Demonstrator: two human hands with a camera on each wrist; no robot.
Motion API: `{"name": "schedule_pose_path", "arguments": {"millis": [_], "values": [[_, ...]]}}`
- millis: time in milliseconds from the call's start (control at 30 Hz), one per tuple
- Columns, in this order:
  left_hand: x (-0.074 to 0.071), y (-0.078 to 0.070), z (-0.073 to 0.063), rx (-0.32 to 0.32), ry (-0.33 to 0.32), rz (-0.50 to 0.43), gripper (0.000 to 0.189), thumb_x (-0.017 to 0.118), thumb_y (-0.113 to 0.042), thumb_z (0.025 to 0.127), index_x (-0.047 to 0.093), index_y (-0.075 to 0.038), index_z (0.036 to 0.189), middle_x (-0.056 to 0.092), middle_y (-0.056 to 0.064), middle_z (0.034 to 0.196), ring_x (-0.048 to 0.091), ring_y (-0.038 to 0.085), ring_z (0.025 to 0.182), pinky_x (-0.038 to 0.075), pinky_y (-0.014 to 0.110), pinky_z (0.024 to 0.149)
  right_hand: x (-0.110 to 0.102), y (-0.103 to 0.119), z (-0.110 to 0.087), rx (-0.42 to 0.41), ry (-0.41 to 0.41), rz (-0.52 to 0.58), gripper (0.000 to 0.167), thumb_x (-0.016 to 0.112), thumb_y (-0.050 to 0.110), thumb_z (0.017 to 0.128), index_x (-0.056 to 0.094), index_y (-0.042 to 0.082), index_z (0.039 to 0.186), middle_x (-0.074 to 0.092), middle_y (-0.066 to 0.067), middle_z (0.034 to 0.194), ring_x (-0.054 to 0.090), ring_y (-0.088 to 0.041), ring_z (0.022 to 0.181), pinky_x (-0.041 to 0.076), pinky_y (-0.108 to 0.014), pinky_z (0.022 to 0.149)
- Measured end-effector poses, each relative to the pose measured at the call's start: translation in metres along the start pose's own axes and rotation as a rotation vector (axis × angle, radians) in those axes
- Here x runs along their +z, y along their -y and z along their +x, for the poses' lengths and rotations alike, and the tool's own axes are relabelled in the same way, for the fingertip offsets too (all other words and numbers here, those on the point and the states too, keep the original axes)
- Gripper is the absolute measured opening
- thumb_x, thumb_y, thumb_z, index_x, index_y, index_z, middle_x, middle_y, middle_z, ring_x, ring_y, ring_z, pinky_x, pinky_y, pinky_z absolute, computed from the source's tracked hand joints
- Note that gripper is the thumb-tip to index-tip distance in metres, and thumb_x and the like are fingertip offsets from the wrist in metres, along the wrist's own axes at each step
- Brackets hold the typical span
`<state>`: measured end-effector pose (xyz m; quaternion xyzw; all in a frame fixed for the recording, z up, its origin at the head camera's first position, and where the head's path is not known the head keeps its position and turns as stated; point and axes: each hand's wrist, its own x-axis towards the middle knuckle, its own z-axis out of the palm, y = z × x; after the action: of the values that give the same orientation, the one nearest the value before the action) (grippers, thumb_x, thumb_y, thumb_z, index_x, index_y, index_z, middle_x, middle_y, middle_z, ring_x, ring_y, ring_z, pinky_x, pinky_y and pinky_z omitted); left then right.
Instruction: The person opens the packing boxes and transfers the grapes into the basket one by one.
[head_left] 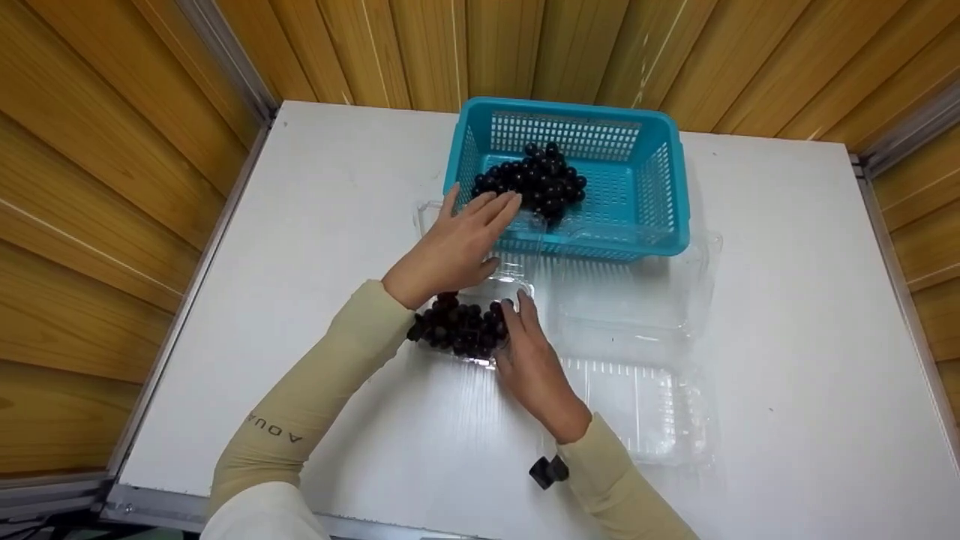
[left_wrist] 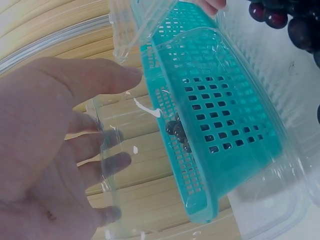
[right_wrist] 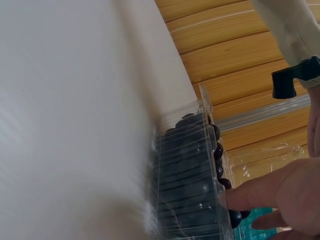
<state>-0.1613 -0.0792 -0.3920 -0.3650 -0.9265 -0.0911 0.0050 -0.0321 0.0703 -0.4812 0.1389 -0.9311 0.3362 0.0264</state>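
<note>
Dark grapes [head_left: 465,328] fill the base of a clear plastic clamshell box [right_wrist: 187,200] on the table. Its transparent lid [head_left: 514,225] stands raised behind them, against the basket front. My left hand [head_left: 461,244] reaches over the box to the lid with its fingers extended; in the left wrist view some fingertips [left_wrist: 117,162] show through the clear plastic. At the right end of the box, my right hand [head_left: 536,367] rests against the rim and grapes, its fingers fairly straight. In the right wrist view one digit [right_wrist: 255,190] touches the rim; its other fingers are partly hidden.
A turquoise plastic basket [head_left: 671,180] behind the box holds another heap of dark grapes [head_left: 536,180]. To the right lies another clear clamshell [head_left: 637,409], opened out. Wood-patterned panels [head_left: 495,52] border the white table [head_left: 795,322].
</note>
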Motion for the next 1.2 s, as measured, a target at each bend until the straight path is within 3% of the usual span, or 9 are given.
{"name": "schedule_pose_path", "arguments": {"millis": [367, 633, 867, 1033, 1200], "values": [[0.001, -0.002, -0.002, 0.005, -0.002, 0.0, 0.082, 0.071, -0.028, 0.088, 0.025, -0.011, 0.154, 0.027, 0.008, 0.16, 0.026, 0.029, 0.147, 0.01, 0.061, 0.118, 0.0, -0.001, -0.002, -0.01, 0.014, 0.016, 0.067, 0.065, -0.005, 0.082, 0.038, -0.005, 0.143, 0.022, -0.03, 0.154, 0.045, -0.039, 0.132, 0.053, -0.038, 0.089], [0.005, 0.0, -0.015, 0.043, -0.078, 0.034, 0.078, 0.072, -0.026, 0.087, 0.032, -0.01, 0.151, 0.028, 0.009, 0.159, 0.026, 0.03, 0.147, 0.024, 0.058, 0.116, -0.002, 0.0, -0.002, 0.017, 0.048, 0.024, 0.069, 0.069, -0.002, 0.083, 0.037, -0.006, 0.144, 0.02, -0.029, 0.155, 0.042, -0.039, 0.134, 0.053, -0.039, 0.091], [0.008, -0.002, -0.024, 0.051, -0.134, -0.007, 0.066, 0.072, -0.022, 0.087, 0.042, -0.011, 0.145, 0.044, 0.01, 0.146, 0.04, 0.026, 0.136, 0.04, 0.047, 0.108, -0.004, -0.001, -0.002, 0.04, 0.07, 0.038, 0.074, 0.072, -0.001, 0.081, 0.035, -0.004, 0.145, 0.019, -0.026, 0.157, 0.044, -0.036, 0.134, 0.054, -0.036, 0.088], [0.016, -0.002, -0.031, 0.061, -0.08, -0.092, 0.063, 0.072, -0.025, 0.087, 0.046, -0.013, 0.143, 0.05, 0.008, 0.139, 0.048, 0.023, 0.127, 0.044, 0.038, 0.107, -0.005, -0.002, -0.001, 0.055, 0.089, 0.043, 0.076, 0.074, 0.003, 0.082, 0.034, -0.003, 0.146, 0.02, -0.026, 0.156, 0.049, -0.035, 0.129, 0.054, -0.039, 0.088], [0.025, -0.003, -0.039, 0.07, 0.021, -0.168, 0.065, 0.075, -0.036, 0.084, 0.048, -0.015, 0.14, 0.052, 0.005, 0.136, 0.052, 0.019, 0.122, 0.046, 0.034, 0.105, -0.007, -0.002, 0.0, 0.077, 0.101, 0.043, 0.077, 0.075, 0.007, 0.082, 0.034, -0.003, 0.146, 0.021, -0.023, 0.157, 0.057, -0.034, 0.12, 0.055, -0.041, 0.086]]}}
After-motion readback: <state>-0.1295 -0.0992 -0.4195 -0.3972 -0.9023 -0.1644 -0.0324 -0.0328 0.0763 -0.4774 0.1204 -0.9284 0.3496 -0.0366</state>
